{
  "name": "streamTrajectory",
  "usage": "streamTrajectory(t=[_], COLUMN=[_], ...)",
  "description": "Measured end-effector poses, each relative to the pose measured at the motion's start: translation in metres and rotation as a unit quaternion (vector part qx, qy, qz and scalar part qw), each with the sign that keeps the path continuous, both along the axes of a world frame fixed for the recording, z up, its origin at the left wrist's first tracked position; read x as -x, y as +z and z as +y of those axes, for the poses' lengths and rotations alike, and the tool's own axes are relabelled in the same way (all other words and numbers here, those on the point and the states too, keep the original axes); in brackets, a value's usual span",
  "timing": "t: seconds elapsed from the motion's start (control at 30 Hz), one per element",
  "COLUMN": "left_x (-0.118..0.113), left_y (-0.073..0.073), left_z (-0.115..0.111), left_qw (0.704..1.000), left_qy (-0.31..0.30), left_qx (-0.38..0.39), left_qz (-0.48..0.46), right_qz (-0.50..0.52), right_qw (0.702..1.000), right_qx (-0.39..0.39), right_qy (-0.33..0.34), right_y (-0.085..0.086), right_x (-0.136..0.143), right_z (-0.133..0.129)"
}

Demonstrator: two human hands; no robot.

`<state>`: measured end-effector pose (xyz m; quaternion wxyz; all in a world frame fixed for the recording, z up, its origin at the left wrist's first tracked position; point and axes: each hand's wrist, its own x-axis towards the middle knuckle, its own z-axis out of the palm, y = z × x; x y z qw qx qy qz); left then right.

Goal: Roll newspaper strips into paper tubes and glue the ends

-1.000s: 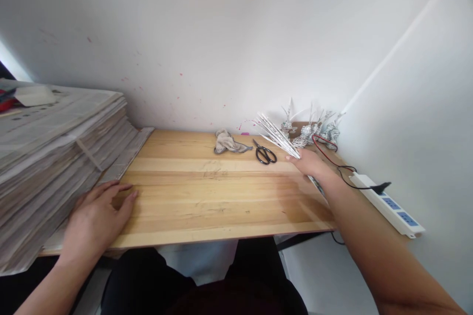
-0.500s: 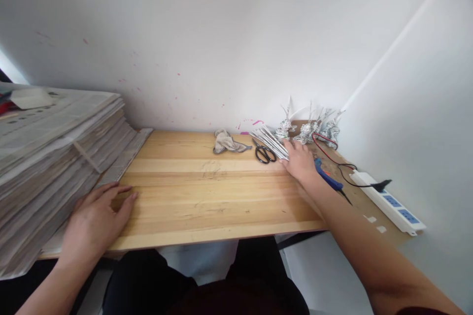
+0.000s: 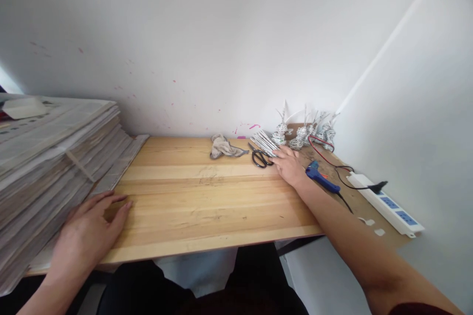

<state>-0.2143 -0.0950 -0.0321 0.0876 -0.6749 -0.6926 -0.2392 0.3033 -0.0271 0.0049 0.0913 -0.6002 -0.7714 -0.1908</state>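
Observation:
My left hand (image 3: 90, 224) rests at the left of the wooden table (image 3: 207, 211), beside the newspaper stack, with fingers apart and nothing in it. At the back right, my right hand (image 3: 290, 165) lies over the near end of a bundle of thin paper sticks (image 3: 263, 142), its fingers spread and touching them. Black-handled scissors (image 3: 260, 158) lie just left of its fingertips. A crumpled grey cloth (image 3: 226, 147) is farther left. To the right of the hand is a blue glue gun (image 3: 322, 178).
A tall stack of newspapers (image 3: 74, 157) fills the left side. Woven paper figures (image 3: 305, 135) stand against the back wall. A white power strip (image 3: 386, 204) with a black plug and cable lies at the right, near small white scraps (image 3: 379, 232).
My right hand has shifted slightly left and nearer the scissors, over the sticks' end, uncovering more of the glue gun. The view has tilted a little. My left hand keeps its pose.

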Motion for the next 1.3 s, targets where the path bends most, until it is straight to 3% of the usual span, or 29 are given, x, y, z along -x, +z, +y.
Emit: streamTrajectory(t=[0.17,0.23,0.33,0.4,0.5,0.6,0.67,0.7,0.77,0.87,0.9,1.0,1.07,1.2,1.3], left_x=[0.002,0.003,0.003,0.003,0.002,0.002,0.001,0.001,0.0,-0.001,-0.002,-0.005,-0.008,-0.012,-0.014], left_y=[-0.002,-0.003,-0.004,-0.005,-0.005,-0.004,-0.004,-0.003,-0.003,-0.003,-0.002,0.001,0.005,0.011,0.013], left_z=[0.001,0.001,0.002,0.002,0.002,0.001,0.0,0.0,0.0,0.0,0.0,-0.003,-0.006,-0.012,-0.013], left_qw=[1.0,1.0,1.0,1.0,1.0,1.0,1.0,1.0,0.999,0.999,0.999,0.997,0.996,0.992,0.989], left_qy=[0.002,0.004,0.006,0.006,0.008,0.005,0.003,0.003,0.004,0.006,0.006,0.003,-0.006,0.014,0.016], left_qx=[-0.003,-0.004,-0.007,-0.009,-0.016,-0.028,-0.029,-0.03,-0.032,-0.04,-0.044,-0.065,-0.077,-0.101,-0.108], left_qz=[0.011,0.015,0.014,0.013,0.013,0.012,0.01,0.007,0.0,-0.011,-0.015,-0.03,-0.045,-0.079,-0.099], right_qz=[0.093,0.191,0.424,0.524,0.588,0.648,0.753,0.782,0.818,0.846,0.843,0.793,0.758,0.611,0.495], right_qw=[0.994,0.979,0.905,0.851,0.809,0.761,0.656,0.619,0.57,0.527,0.527,0.576,0.601,0.658,0.681], right_qx=[-0.014,-0.007,0.022,0.021,0.008,0.017,0.041,0.05,0.038,0.032,0.038,0.112,0.185,0.408,0.477], right_qy=[0.056,0.065,0.041,0.015,-0.001,0.011,0.037,0.049,0.064,0.08,0.099,0.164,0.174,0.167,0.251], right_y=[-0.008,-0.007,-0.002,0.006,0.028,0.06,0.085,0.098,0.122,0.153,0.16,0.164,0.153,0.116,0.097], right_x=[-0.012,-0.011,-0.007,-0.006,-0.007,-0.007,-0.005,-0.004,0.0,0.013,0.02,0.056,0.09,0.162,0.2], right_z=[0.006,0.007,0.009,0.013,0.017,0.018,0.017,0.017,0.015,0.006,0.001,-0.022,-0.042,-0.089,-0.117])
